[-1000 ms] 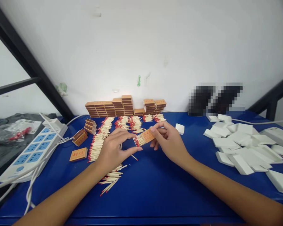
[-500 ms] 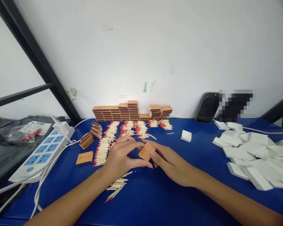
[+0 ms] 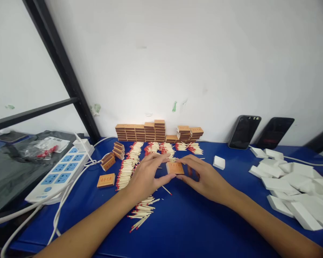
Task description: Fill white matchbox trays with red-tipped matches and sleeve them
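An orange matchbox [image 3: 174, 168] with red lettering is level between my two hands, its printed face up. My left hand [image 3: 146, 175] curves round its left side, thumb at the near-left corner and fingertips at the far edge. From the right, my right hand [image 3: 206, 176] pinches it between thumb and forefinger. Under and beside my left hand are heaps of red-tipped matches [image 3: 126, 172], partly hidden by it. One loose match [image 3: 167, 190] lies just in front of the box. A nearer pile of matches [image 3: 144, 211] lies below my left wrist.
Matchboxes stand stacked [image 3: 140, 132] along the wall, with a shorter stack [image 3: 190, 132] to the right. Several more sit at left, one lying flat [image 3: 106, 180]. A power strip [image 3: 60, 175] with cables is further left. White trays [image 3: 293, 179] pile up at right; phones [image 3: 244, 132] lean behind.
The matchbox has turned from slanted to straight, and my right thumb has moved from its top to its near edge. The whole view has shifted, so things appear further right.
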`<state>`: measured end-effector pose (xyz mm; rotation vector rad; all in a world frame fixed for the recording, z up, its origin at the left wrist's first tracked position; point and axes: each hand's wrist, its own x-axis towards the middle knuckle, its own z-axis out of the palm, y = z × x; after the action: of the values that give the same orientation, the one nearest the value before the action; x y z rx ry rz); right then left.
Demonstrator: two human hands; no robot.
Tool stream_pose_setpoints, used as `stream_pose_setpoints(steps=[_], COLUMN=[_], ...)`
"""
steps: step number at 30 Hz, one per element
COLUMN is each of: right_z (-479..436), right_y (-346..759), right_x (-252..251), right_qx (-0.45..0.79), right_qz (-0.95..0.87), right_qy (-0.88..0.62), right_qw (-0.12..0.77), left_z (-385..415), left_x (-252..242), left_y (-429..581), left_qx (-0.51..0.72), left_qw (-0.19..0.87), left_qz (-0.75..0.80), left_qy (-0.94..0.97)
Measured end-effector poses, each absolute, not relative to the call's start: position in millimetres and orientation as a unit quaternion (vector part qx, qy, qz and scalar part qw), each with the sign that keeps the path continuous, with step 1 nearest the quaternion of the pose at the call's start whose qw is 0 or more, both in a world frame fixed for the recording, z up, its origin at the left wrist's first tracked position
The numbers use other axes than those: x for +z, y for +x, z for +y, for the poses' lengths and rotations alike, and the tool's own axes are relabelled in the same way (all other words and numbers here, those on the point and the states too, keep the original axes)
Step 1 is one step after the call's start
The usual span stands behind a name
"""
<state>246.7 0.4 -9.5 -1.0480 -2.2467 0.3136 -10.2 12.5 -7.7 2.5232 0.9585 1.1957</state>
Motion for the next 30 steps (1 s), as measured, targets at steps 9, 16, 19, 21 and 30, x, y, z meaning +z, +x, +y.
stream_pose_setpoints(steps=[9, 16, 19, 21, 30], right_z=[91.6, 155.2, 164.0, 164.1, 145.3], right_y=[194.8, 87.9, 74.9, 75.8, 103.5], right_x=[82.0, 119.5, 111.8, 104.7, 104.9], right_qx=[-0.047, -0.120, -0.137, -0.144, -0.179], right_qz=[-0.828, -0.851, -0.850, -0.857, -0.871], right_qy=[-0.438, -0.475, -0.484, -0.476, -0.437], right_qw=[0.347, 0.190, 0.159, 0.136, 0.137], left_z=[17.9, 23.8, 22.6, 20.4, 20.4], left_x=[-10.5, -16.9, -18.2, -19.2, -14.5], left_y=[-7.3, -8.6, -7.1, -4.7, -6.8], left_qx=[0.488, 0.452, 0.444, 0.447, 0.416], left_qw=[0.050, 0.079, 0.066, 0.050, 0.021], left_qz=[0.396, 0.376, 0.363, 0.355, 0.381], left_qy=[0.776, 0.805, 0.817, 0.820, 0.826])
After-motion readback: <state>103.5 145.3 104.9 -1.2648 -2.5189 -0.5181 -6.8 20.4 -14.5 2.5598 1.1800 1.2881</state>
